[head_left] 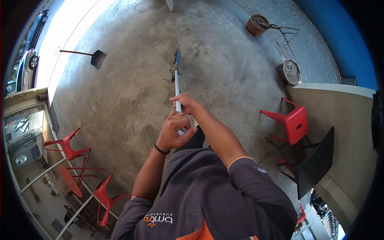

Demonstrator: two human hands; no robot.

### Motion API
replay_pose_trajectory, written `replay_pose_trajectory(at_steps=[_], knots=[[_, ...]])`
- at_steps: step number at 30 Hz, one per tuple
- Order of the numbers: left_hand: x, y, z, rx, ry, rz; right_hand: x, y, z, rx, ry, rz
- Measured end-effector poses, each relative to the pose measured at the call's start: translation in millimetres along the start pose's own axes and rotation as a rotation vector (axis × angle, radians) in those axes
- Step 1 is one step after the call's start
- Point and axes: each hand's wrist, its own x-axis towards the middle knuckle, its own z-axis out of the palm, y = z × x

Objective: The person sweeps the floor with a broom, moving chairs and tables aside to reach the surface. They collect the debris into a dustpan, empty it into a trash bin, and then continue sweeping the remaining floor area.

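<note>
Open concrete floor (132, 92) centre frame. Obstacles: dustpan (97, 58) upper left, red chairs (78, 160) lower left, red stool (294, 123) right, pot (257, 24) top right.

On the chest of the dark grey shirt (208, 192) I can read a white and orange logo (158, 219), upside down from my view, spelling "bmtra" with smaller letters "RUKUNABA" or similar beside it, too small for me to be sure. A small white mark on the right sleeve (259, 169) is not legible to me
</note>
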Motion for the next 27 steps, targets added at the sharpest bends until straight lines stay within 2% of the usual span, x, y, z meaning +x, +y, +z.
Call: replay_pose_trajectory(at_steps=[5, 8, 10, 15, 19, 21, 23, 25, 27], knots=[[32.5, 57.6, -37.1, -0.165, -0.261, 0.187, -73.1, -18.7, 42.3, 0.075, -0.017, -0.058], [63.6, 91.8, -26.6, -0.290, -0.457, 0.239, -125.7, -27.1, 18.2, 0.206, -0.031, -0.120], [87.2, 101.6, -0.3, -0.389, -0.550, 0.289, -168.0, -40.2, -9.1, 0.250, 0.040, -0.173], [155.3, 106.9, 106.2, -0.494, -0.656, 0.295, -239.3, -79.3, -133.1, 0.374, 0.302, -0.304], [216.4, 93.4, 219.8, -0.573, -0.693, 0.044, -266.0, -118.0, -275.4, 0.438, 0.494, -0.380], [241.1, 77.4, 283.1, -0.624, -0.626, -0.015, -281.5, -140.4, -333.2, 0.518, 0.534, -0.442], [268.6, 65.6, 333.8, -0.576, -0.637, -0.073, -270.1, -143.8, -431.8, 0.487, 0.481, -0.395], [284.2, 51.4, 370.0, -0.545, -0.577, -0.129, -271.1, -159.7, -464.8, 0.466, 0.560, -0.365], [287.4, 31.9, 380.9, -0.515, -0.491, -0.184, -252.1, -170.5, -479.7, 0.397, 0.584, -0.293]])
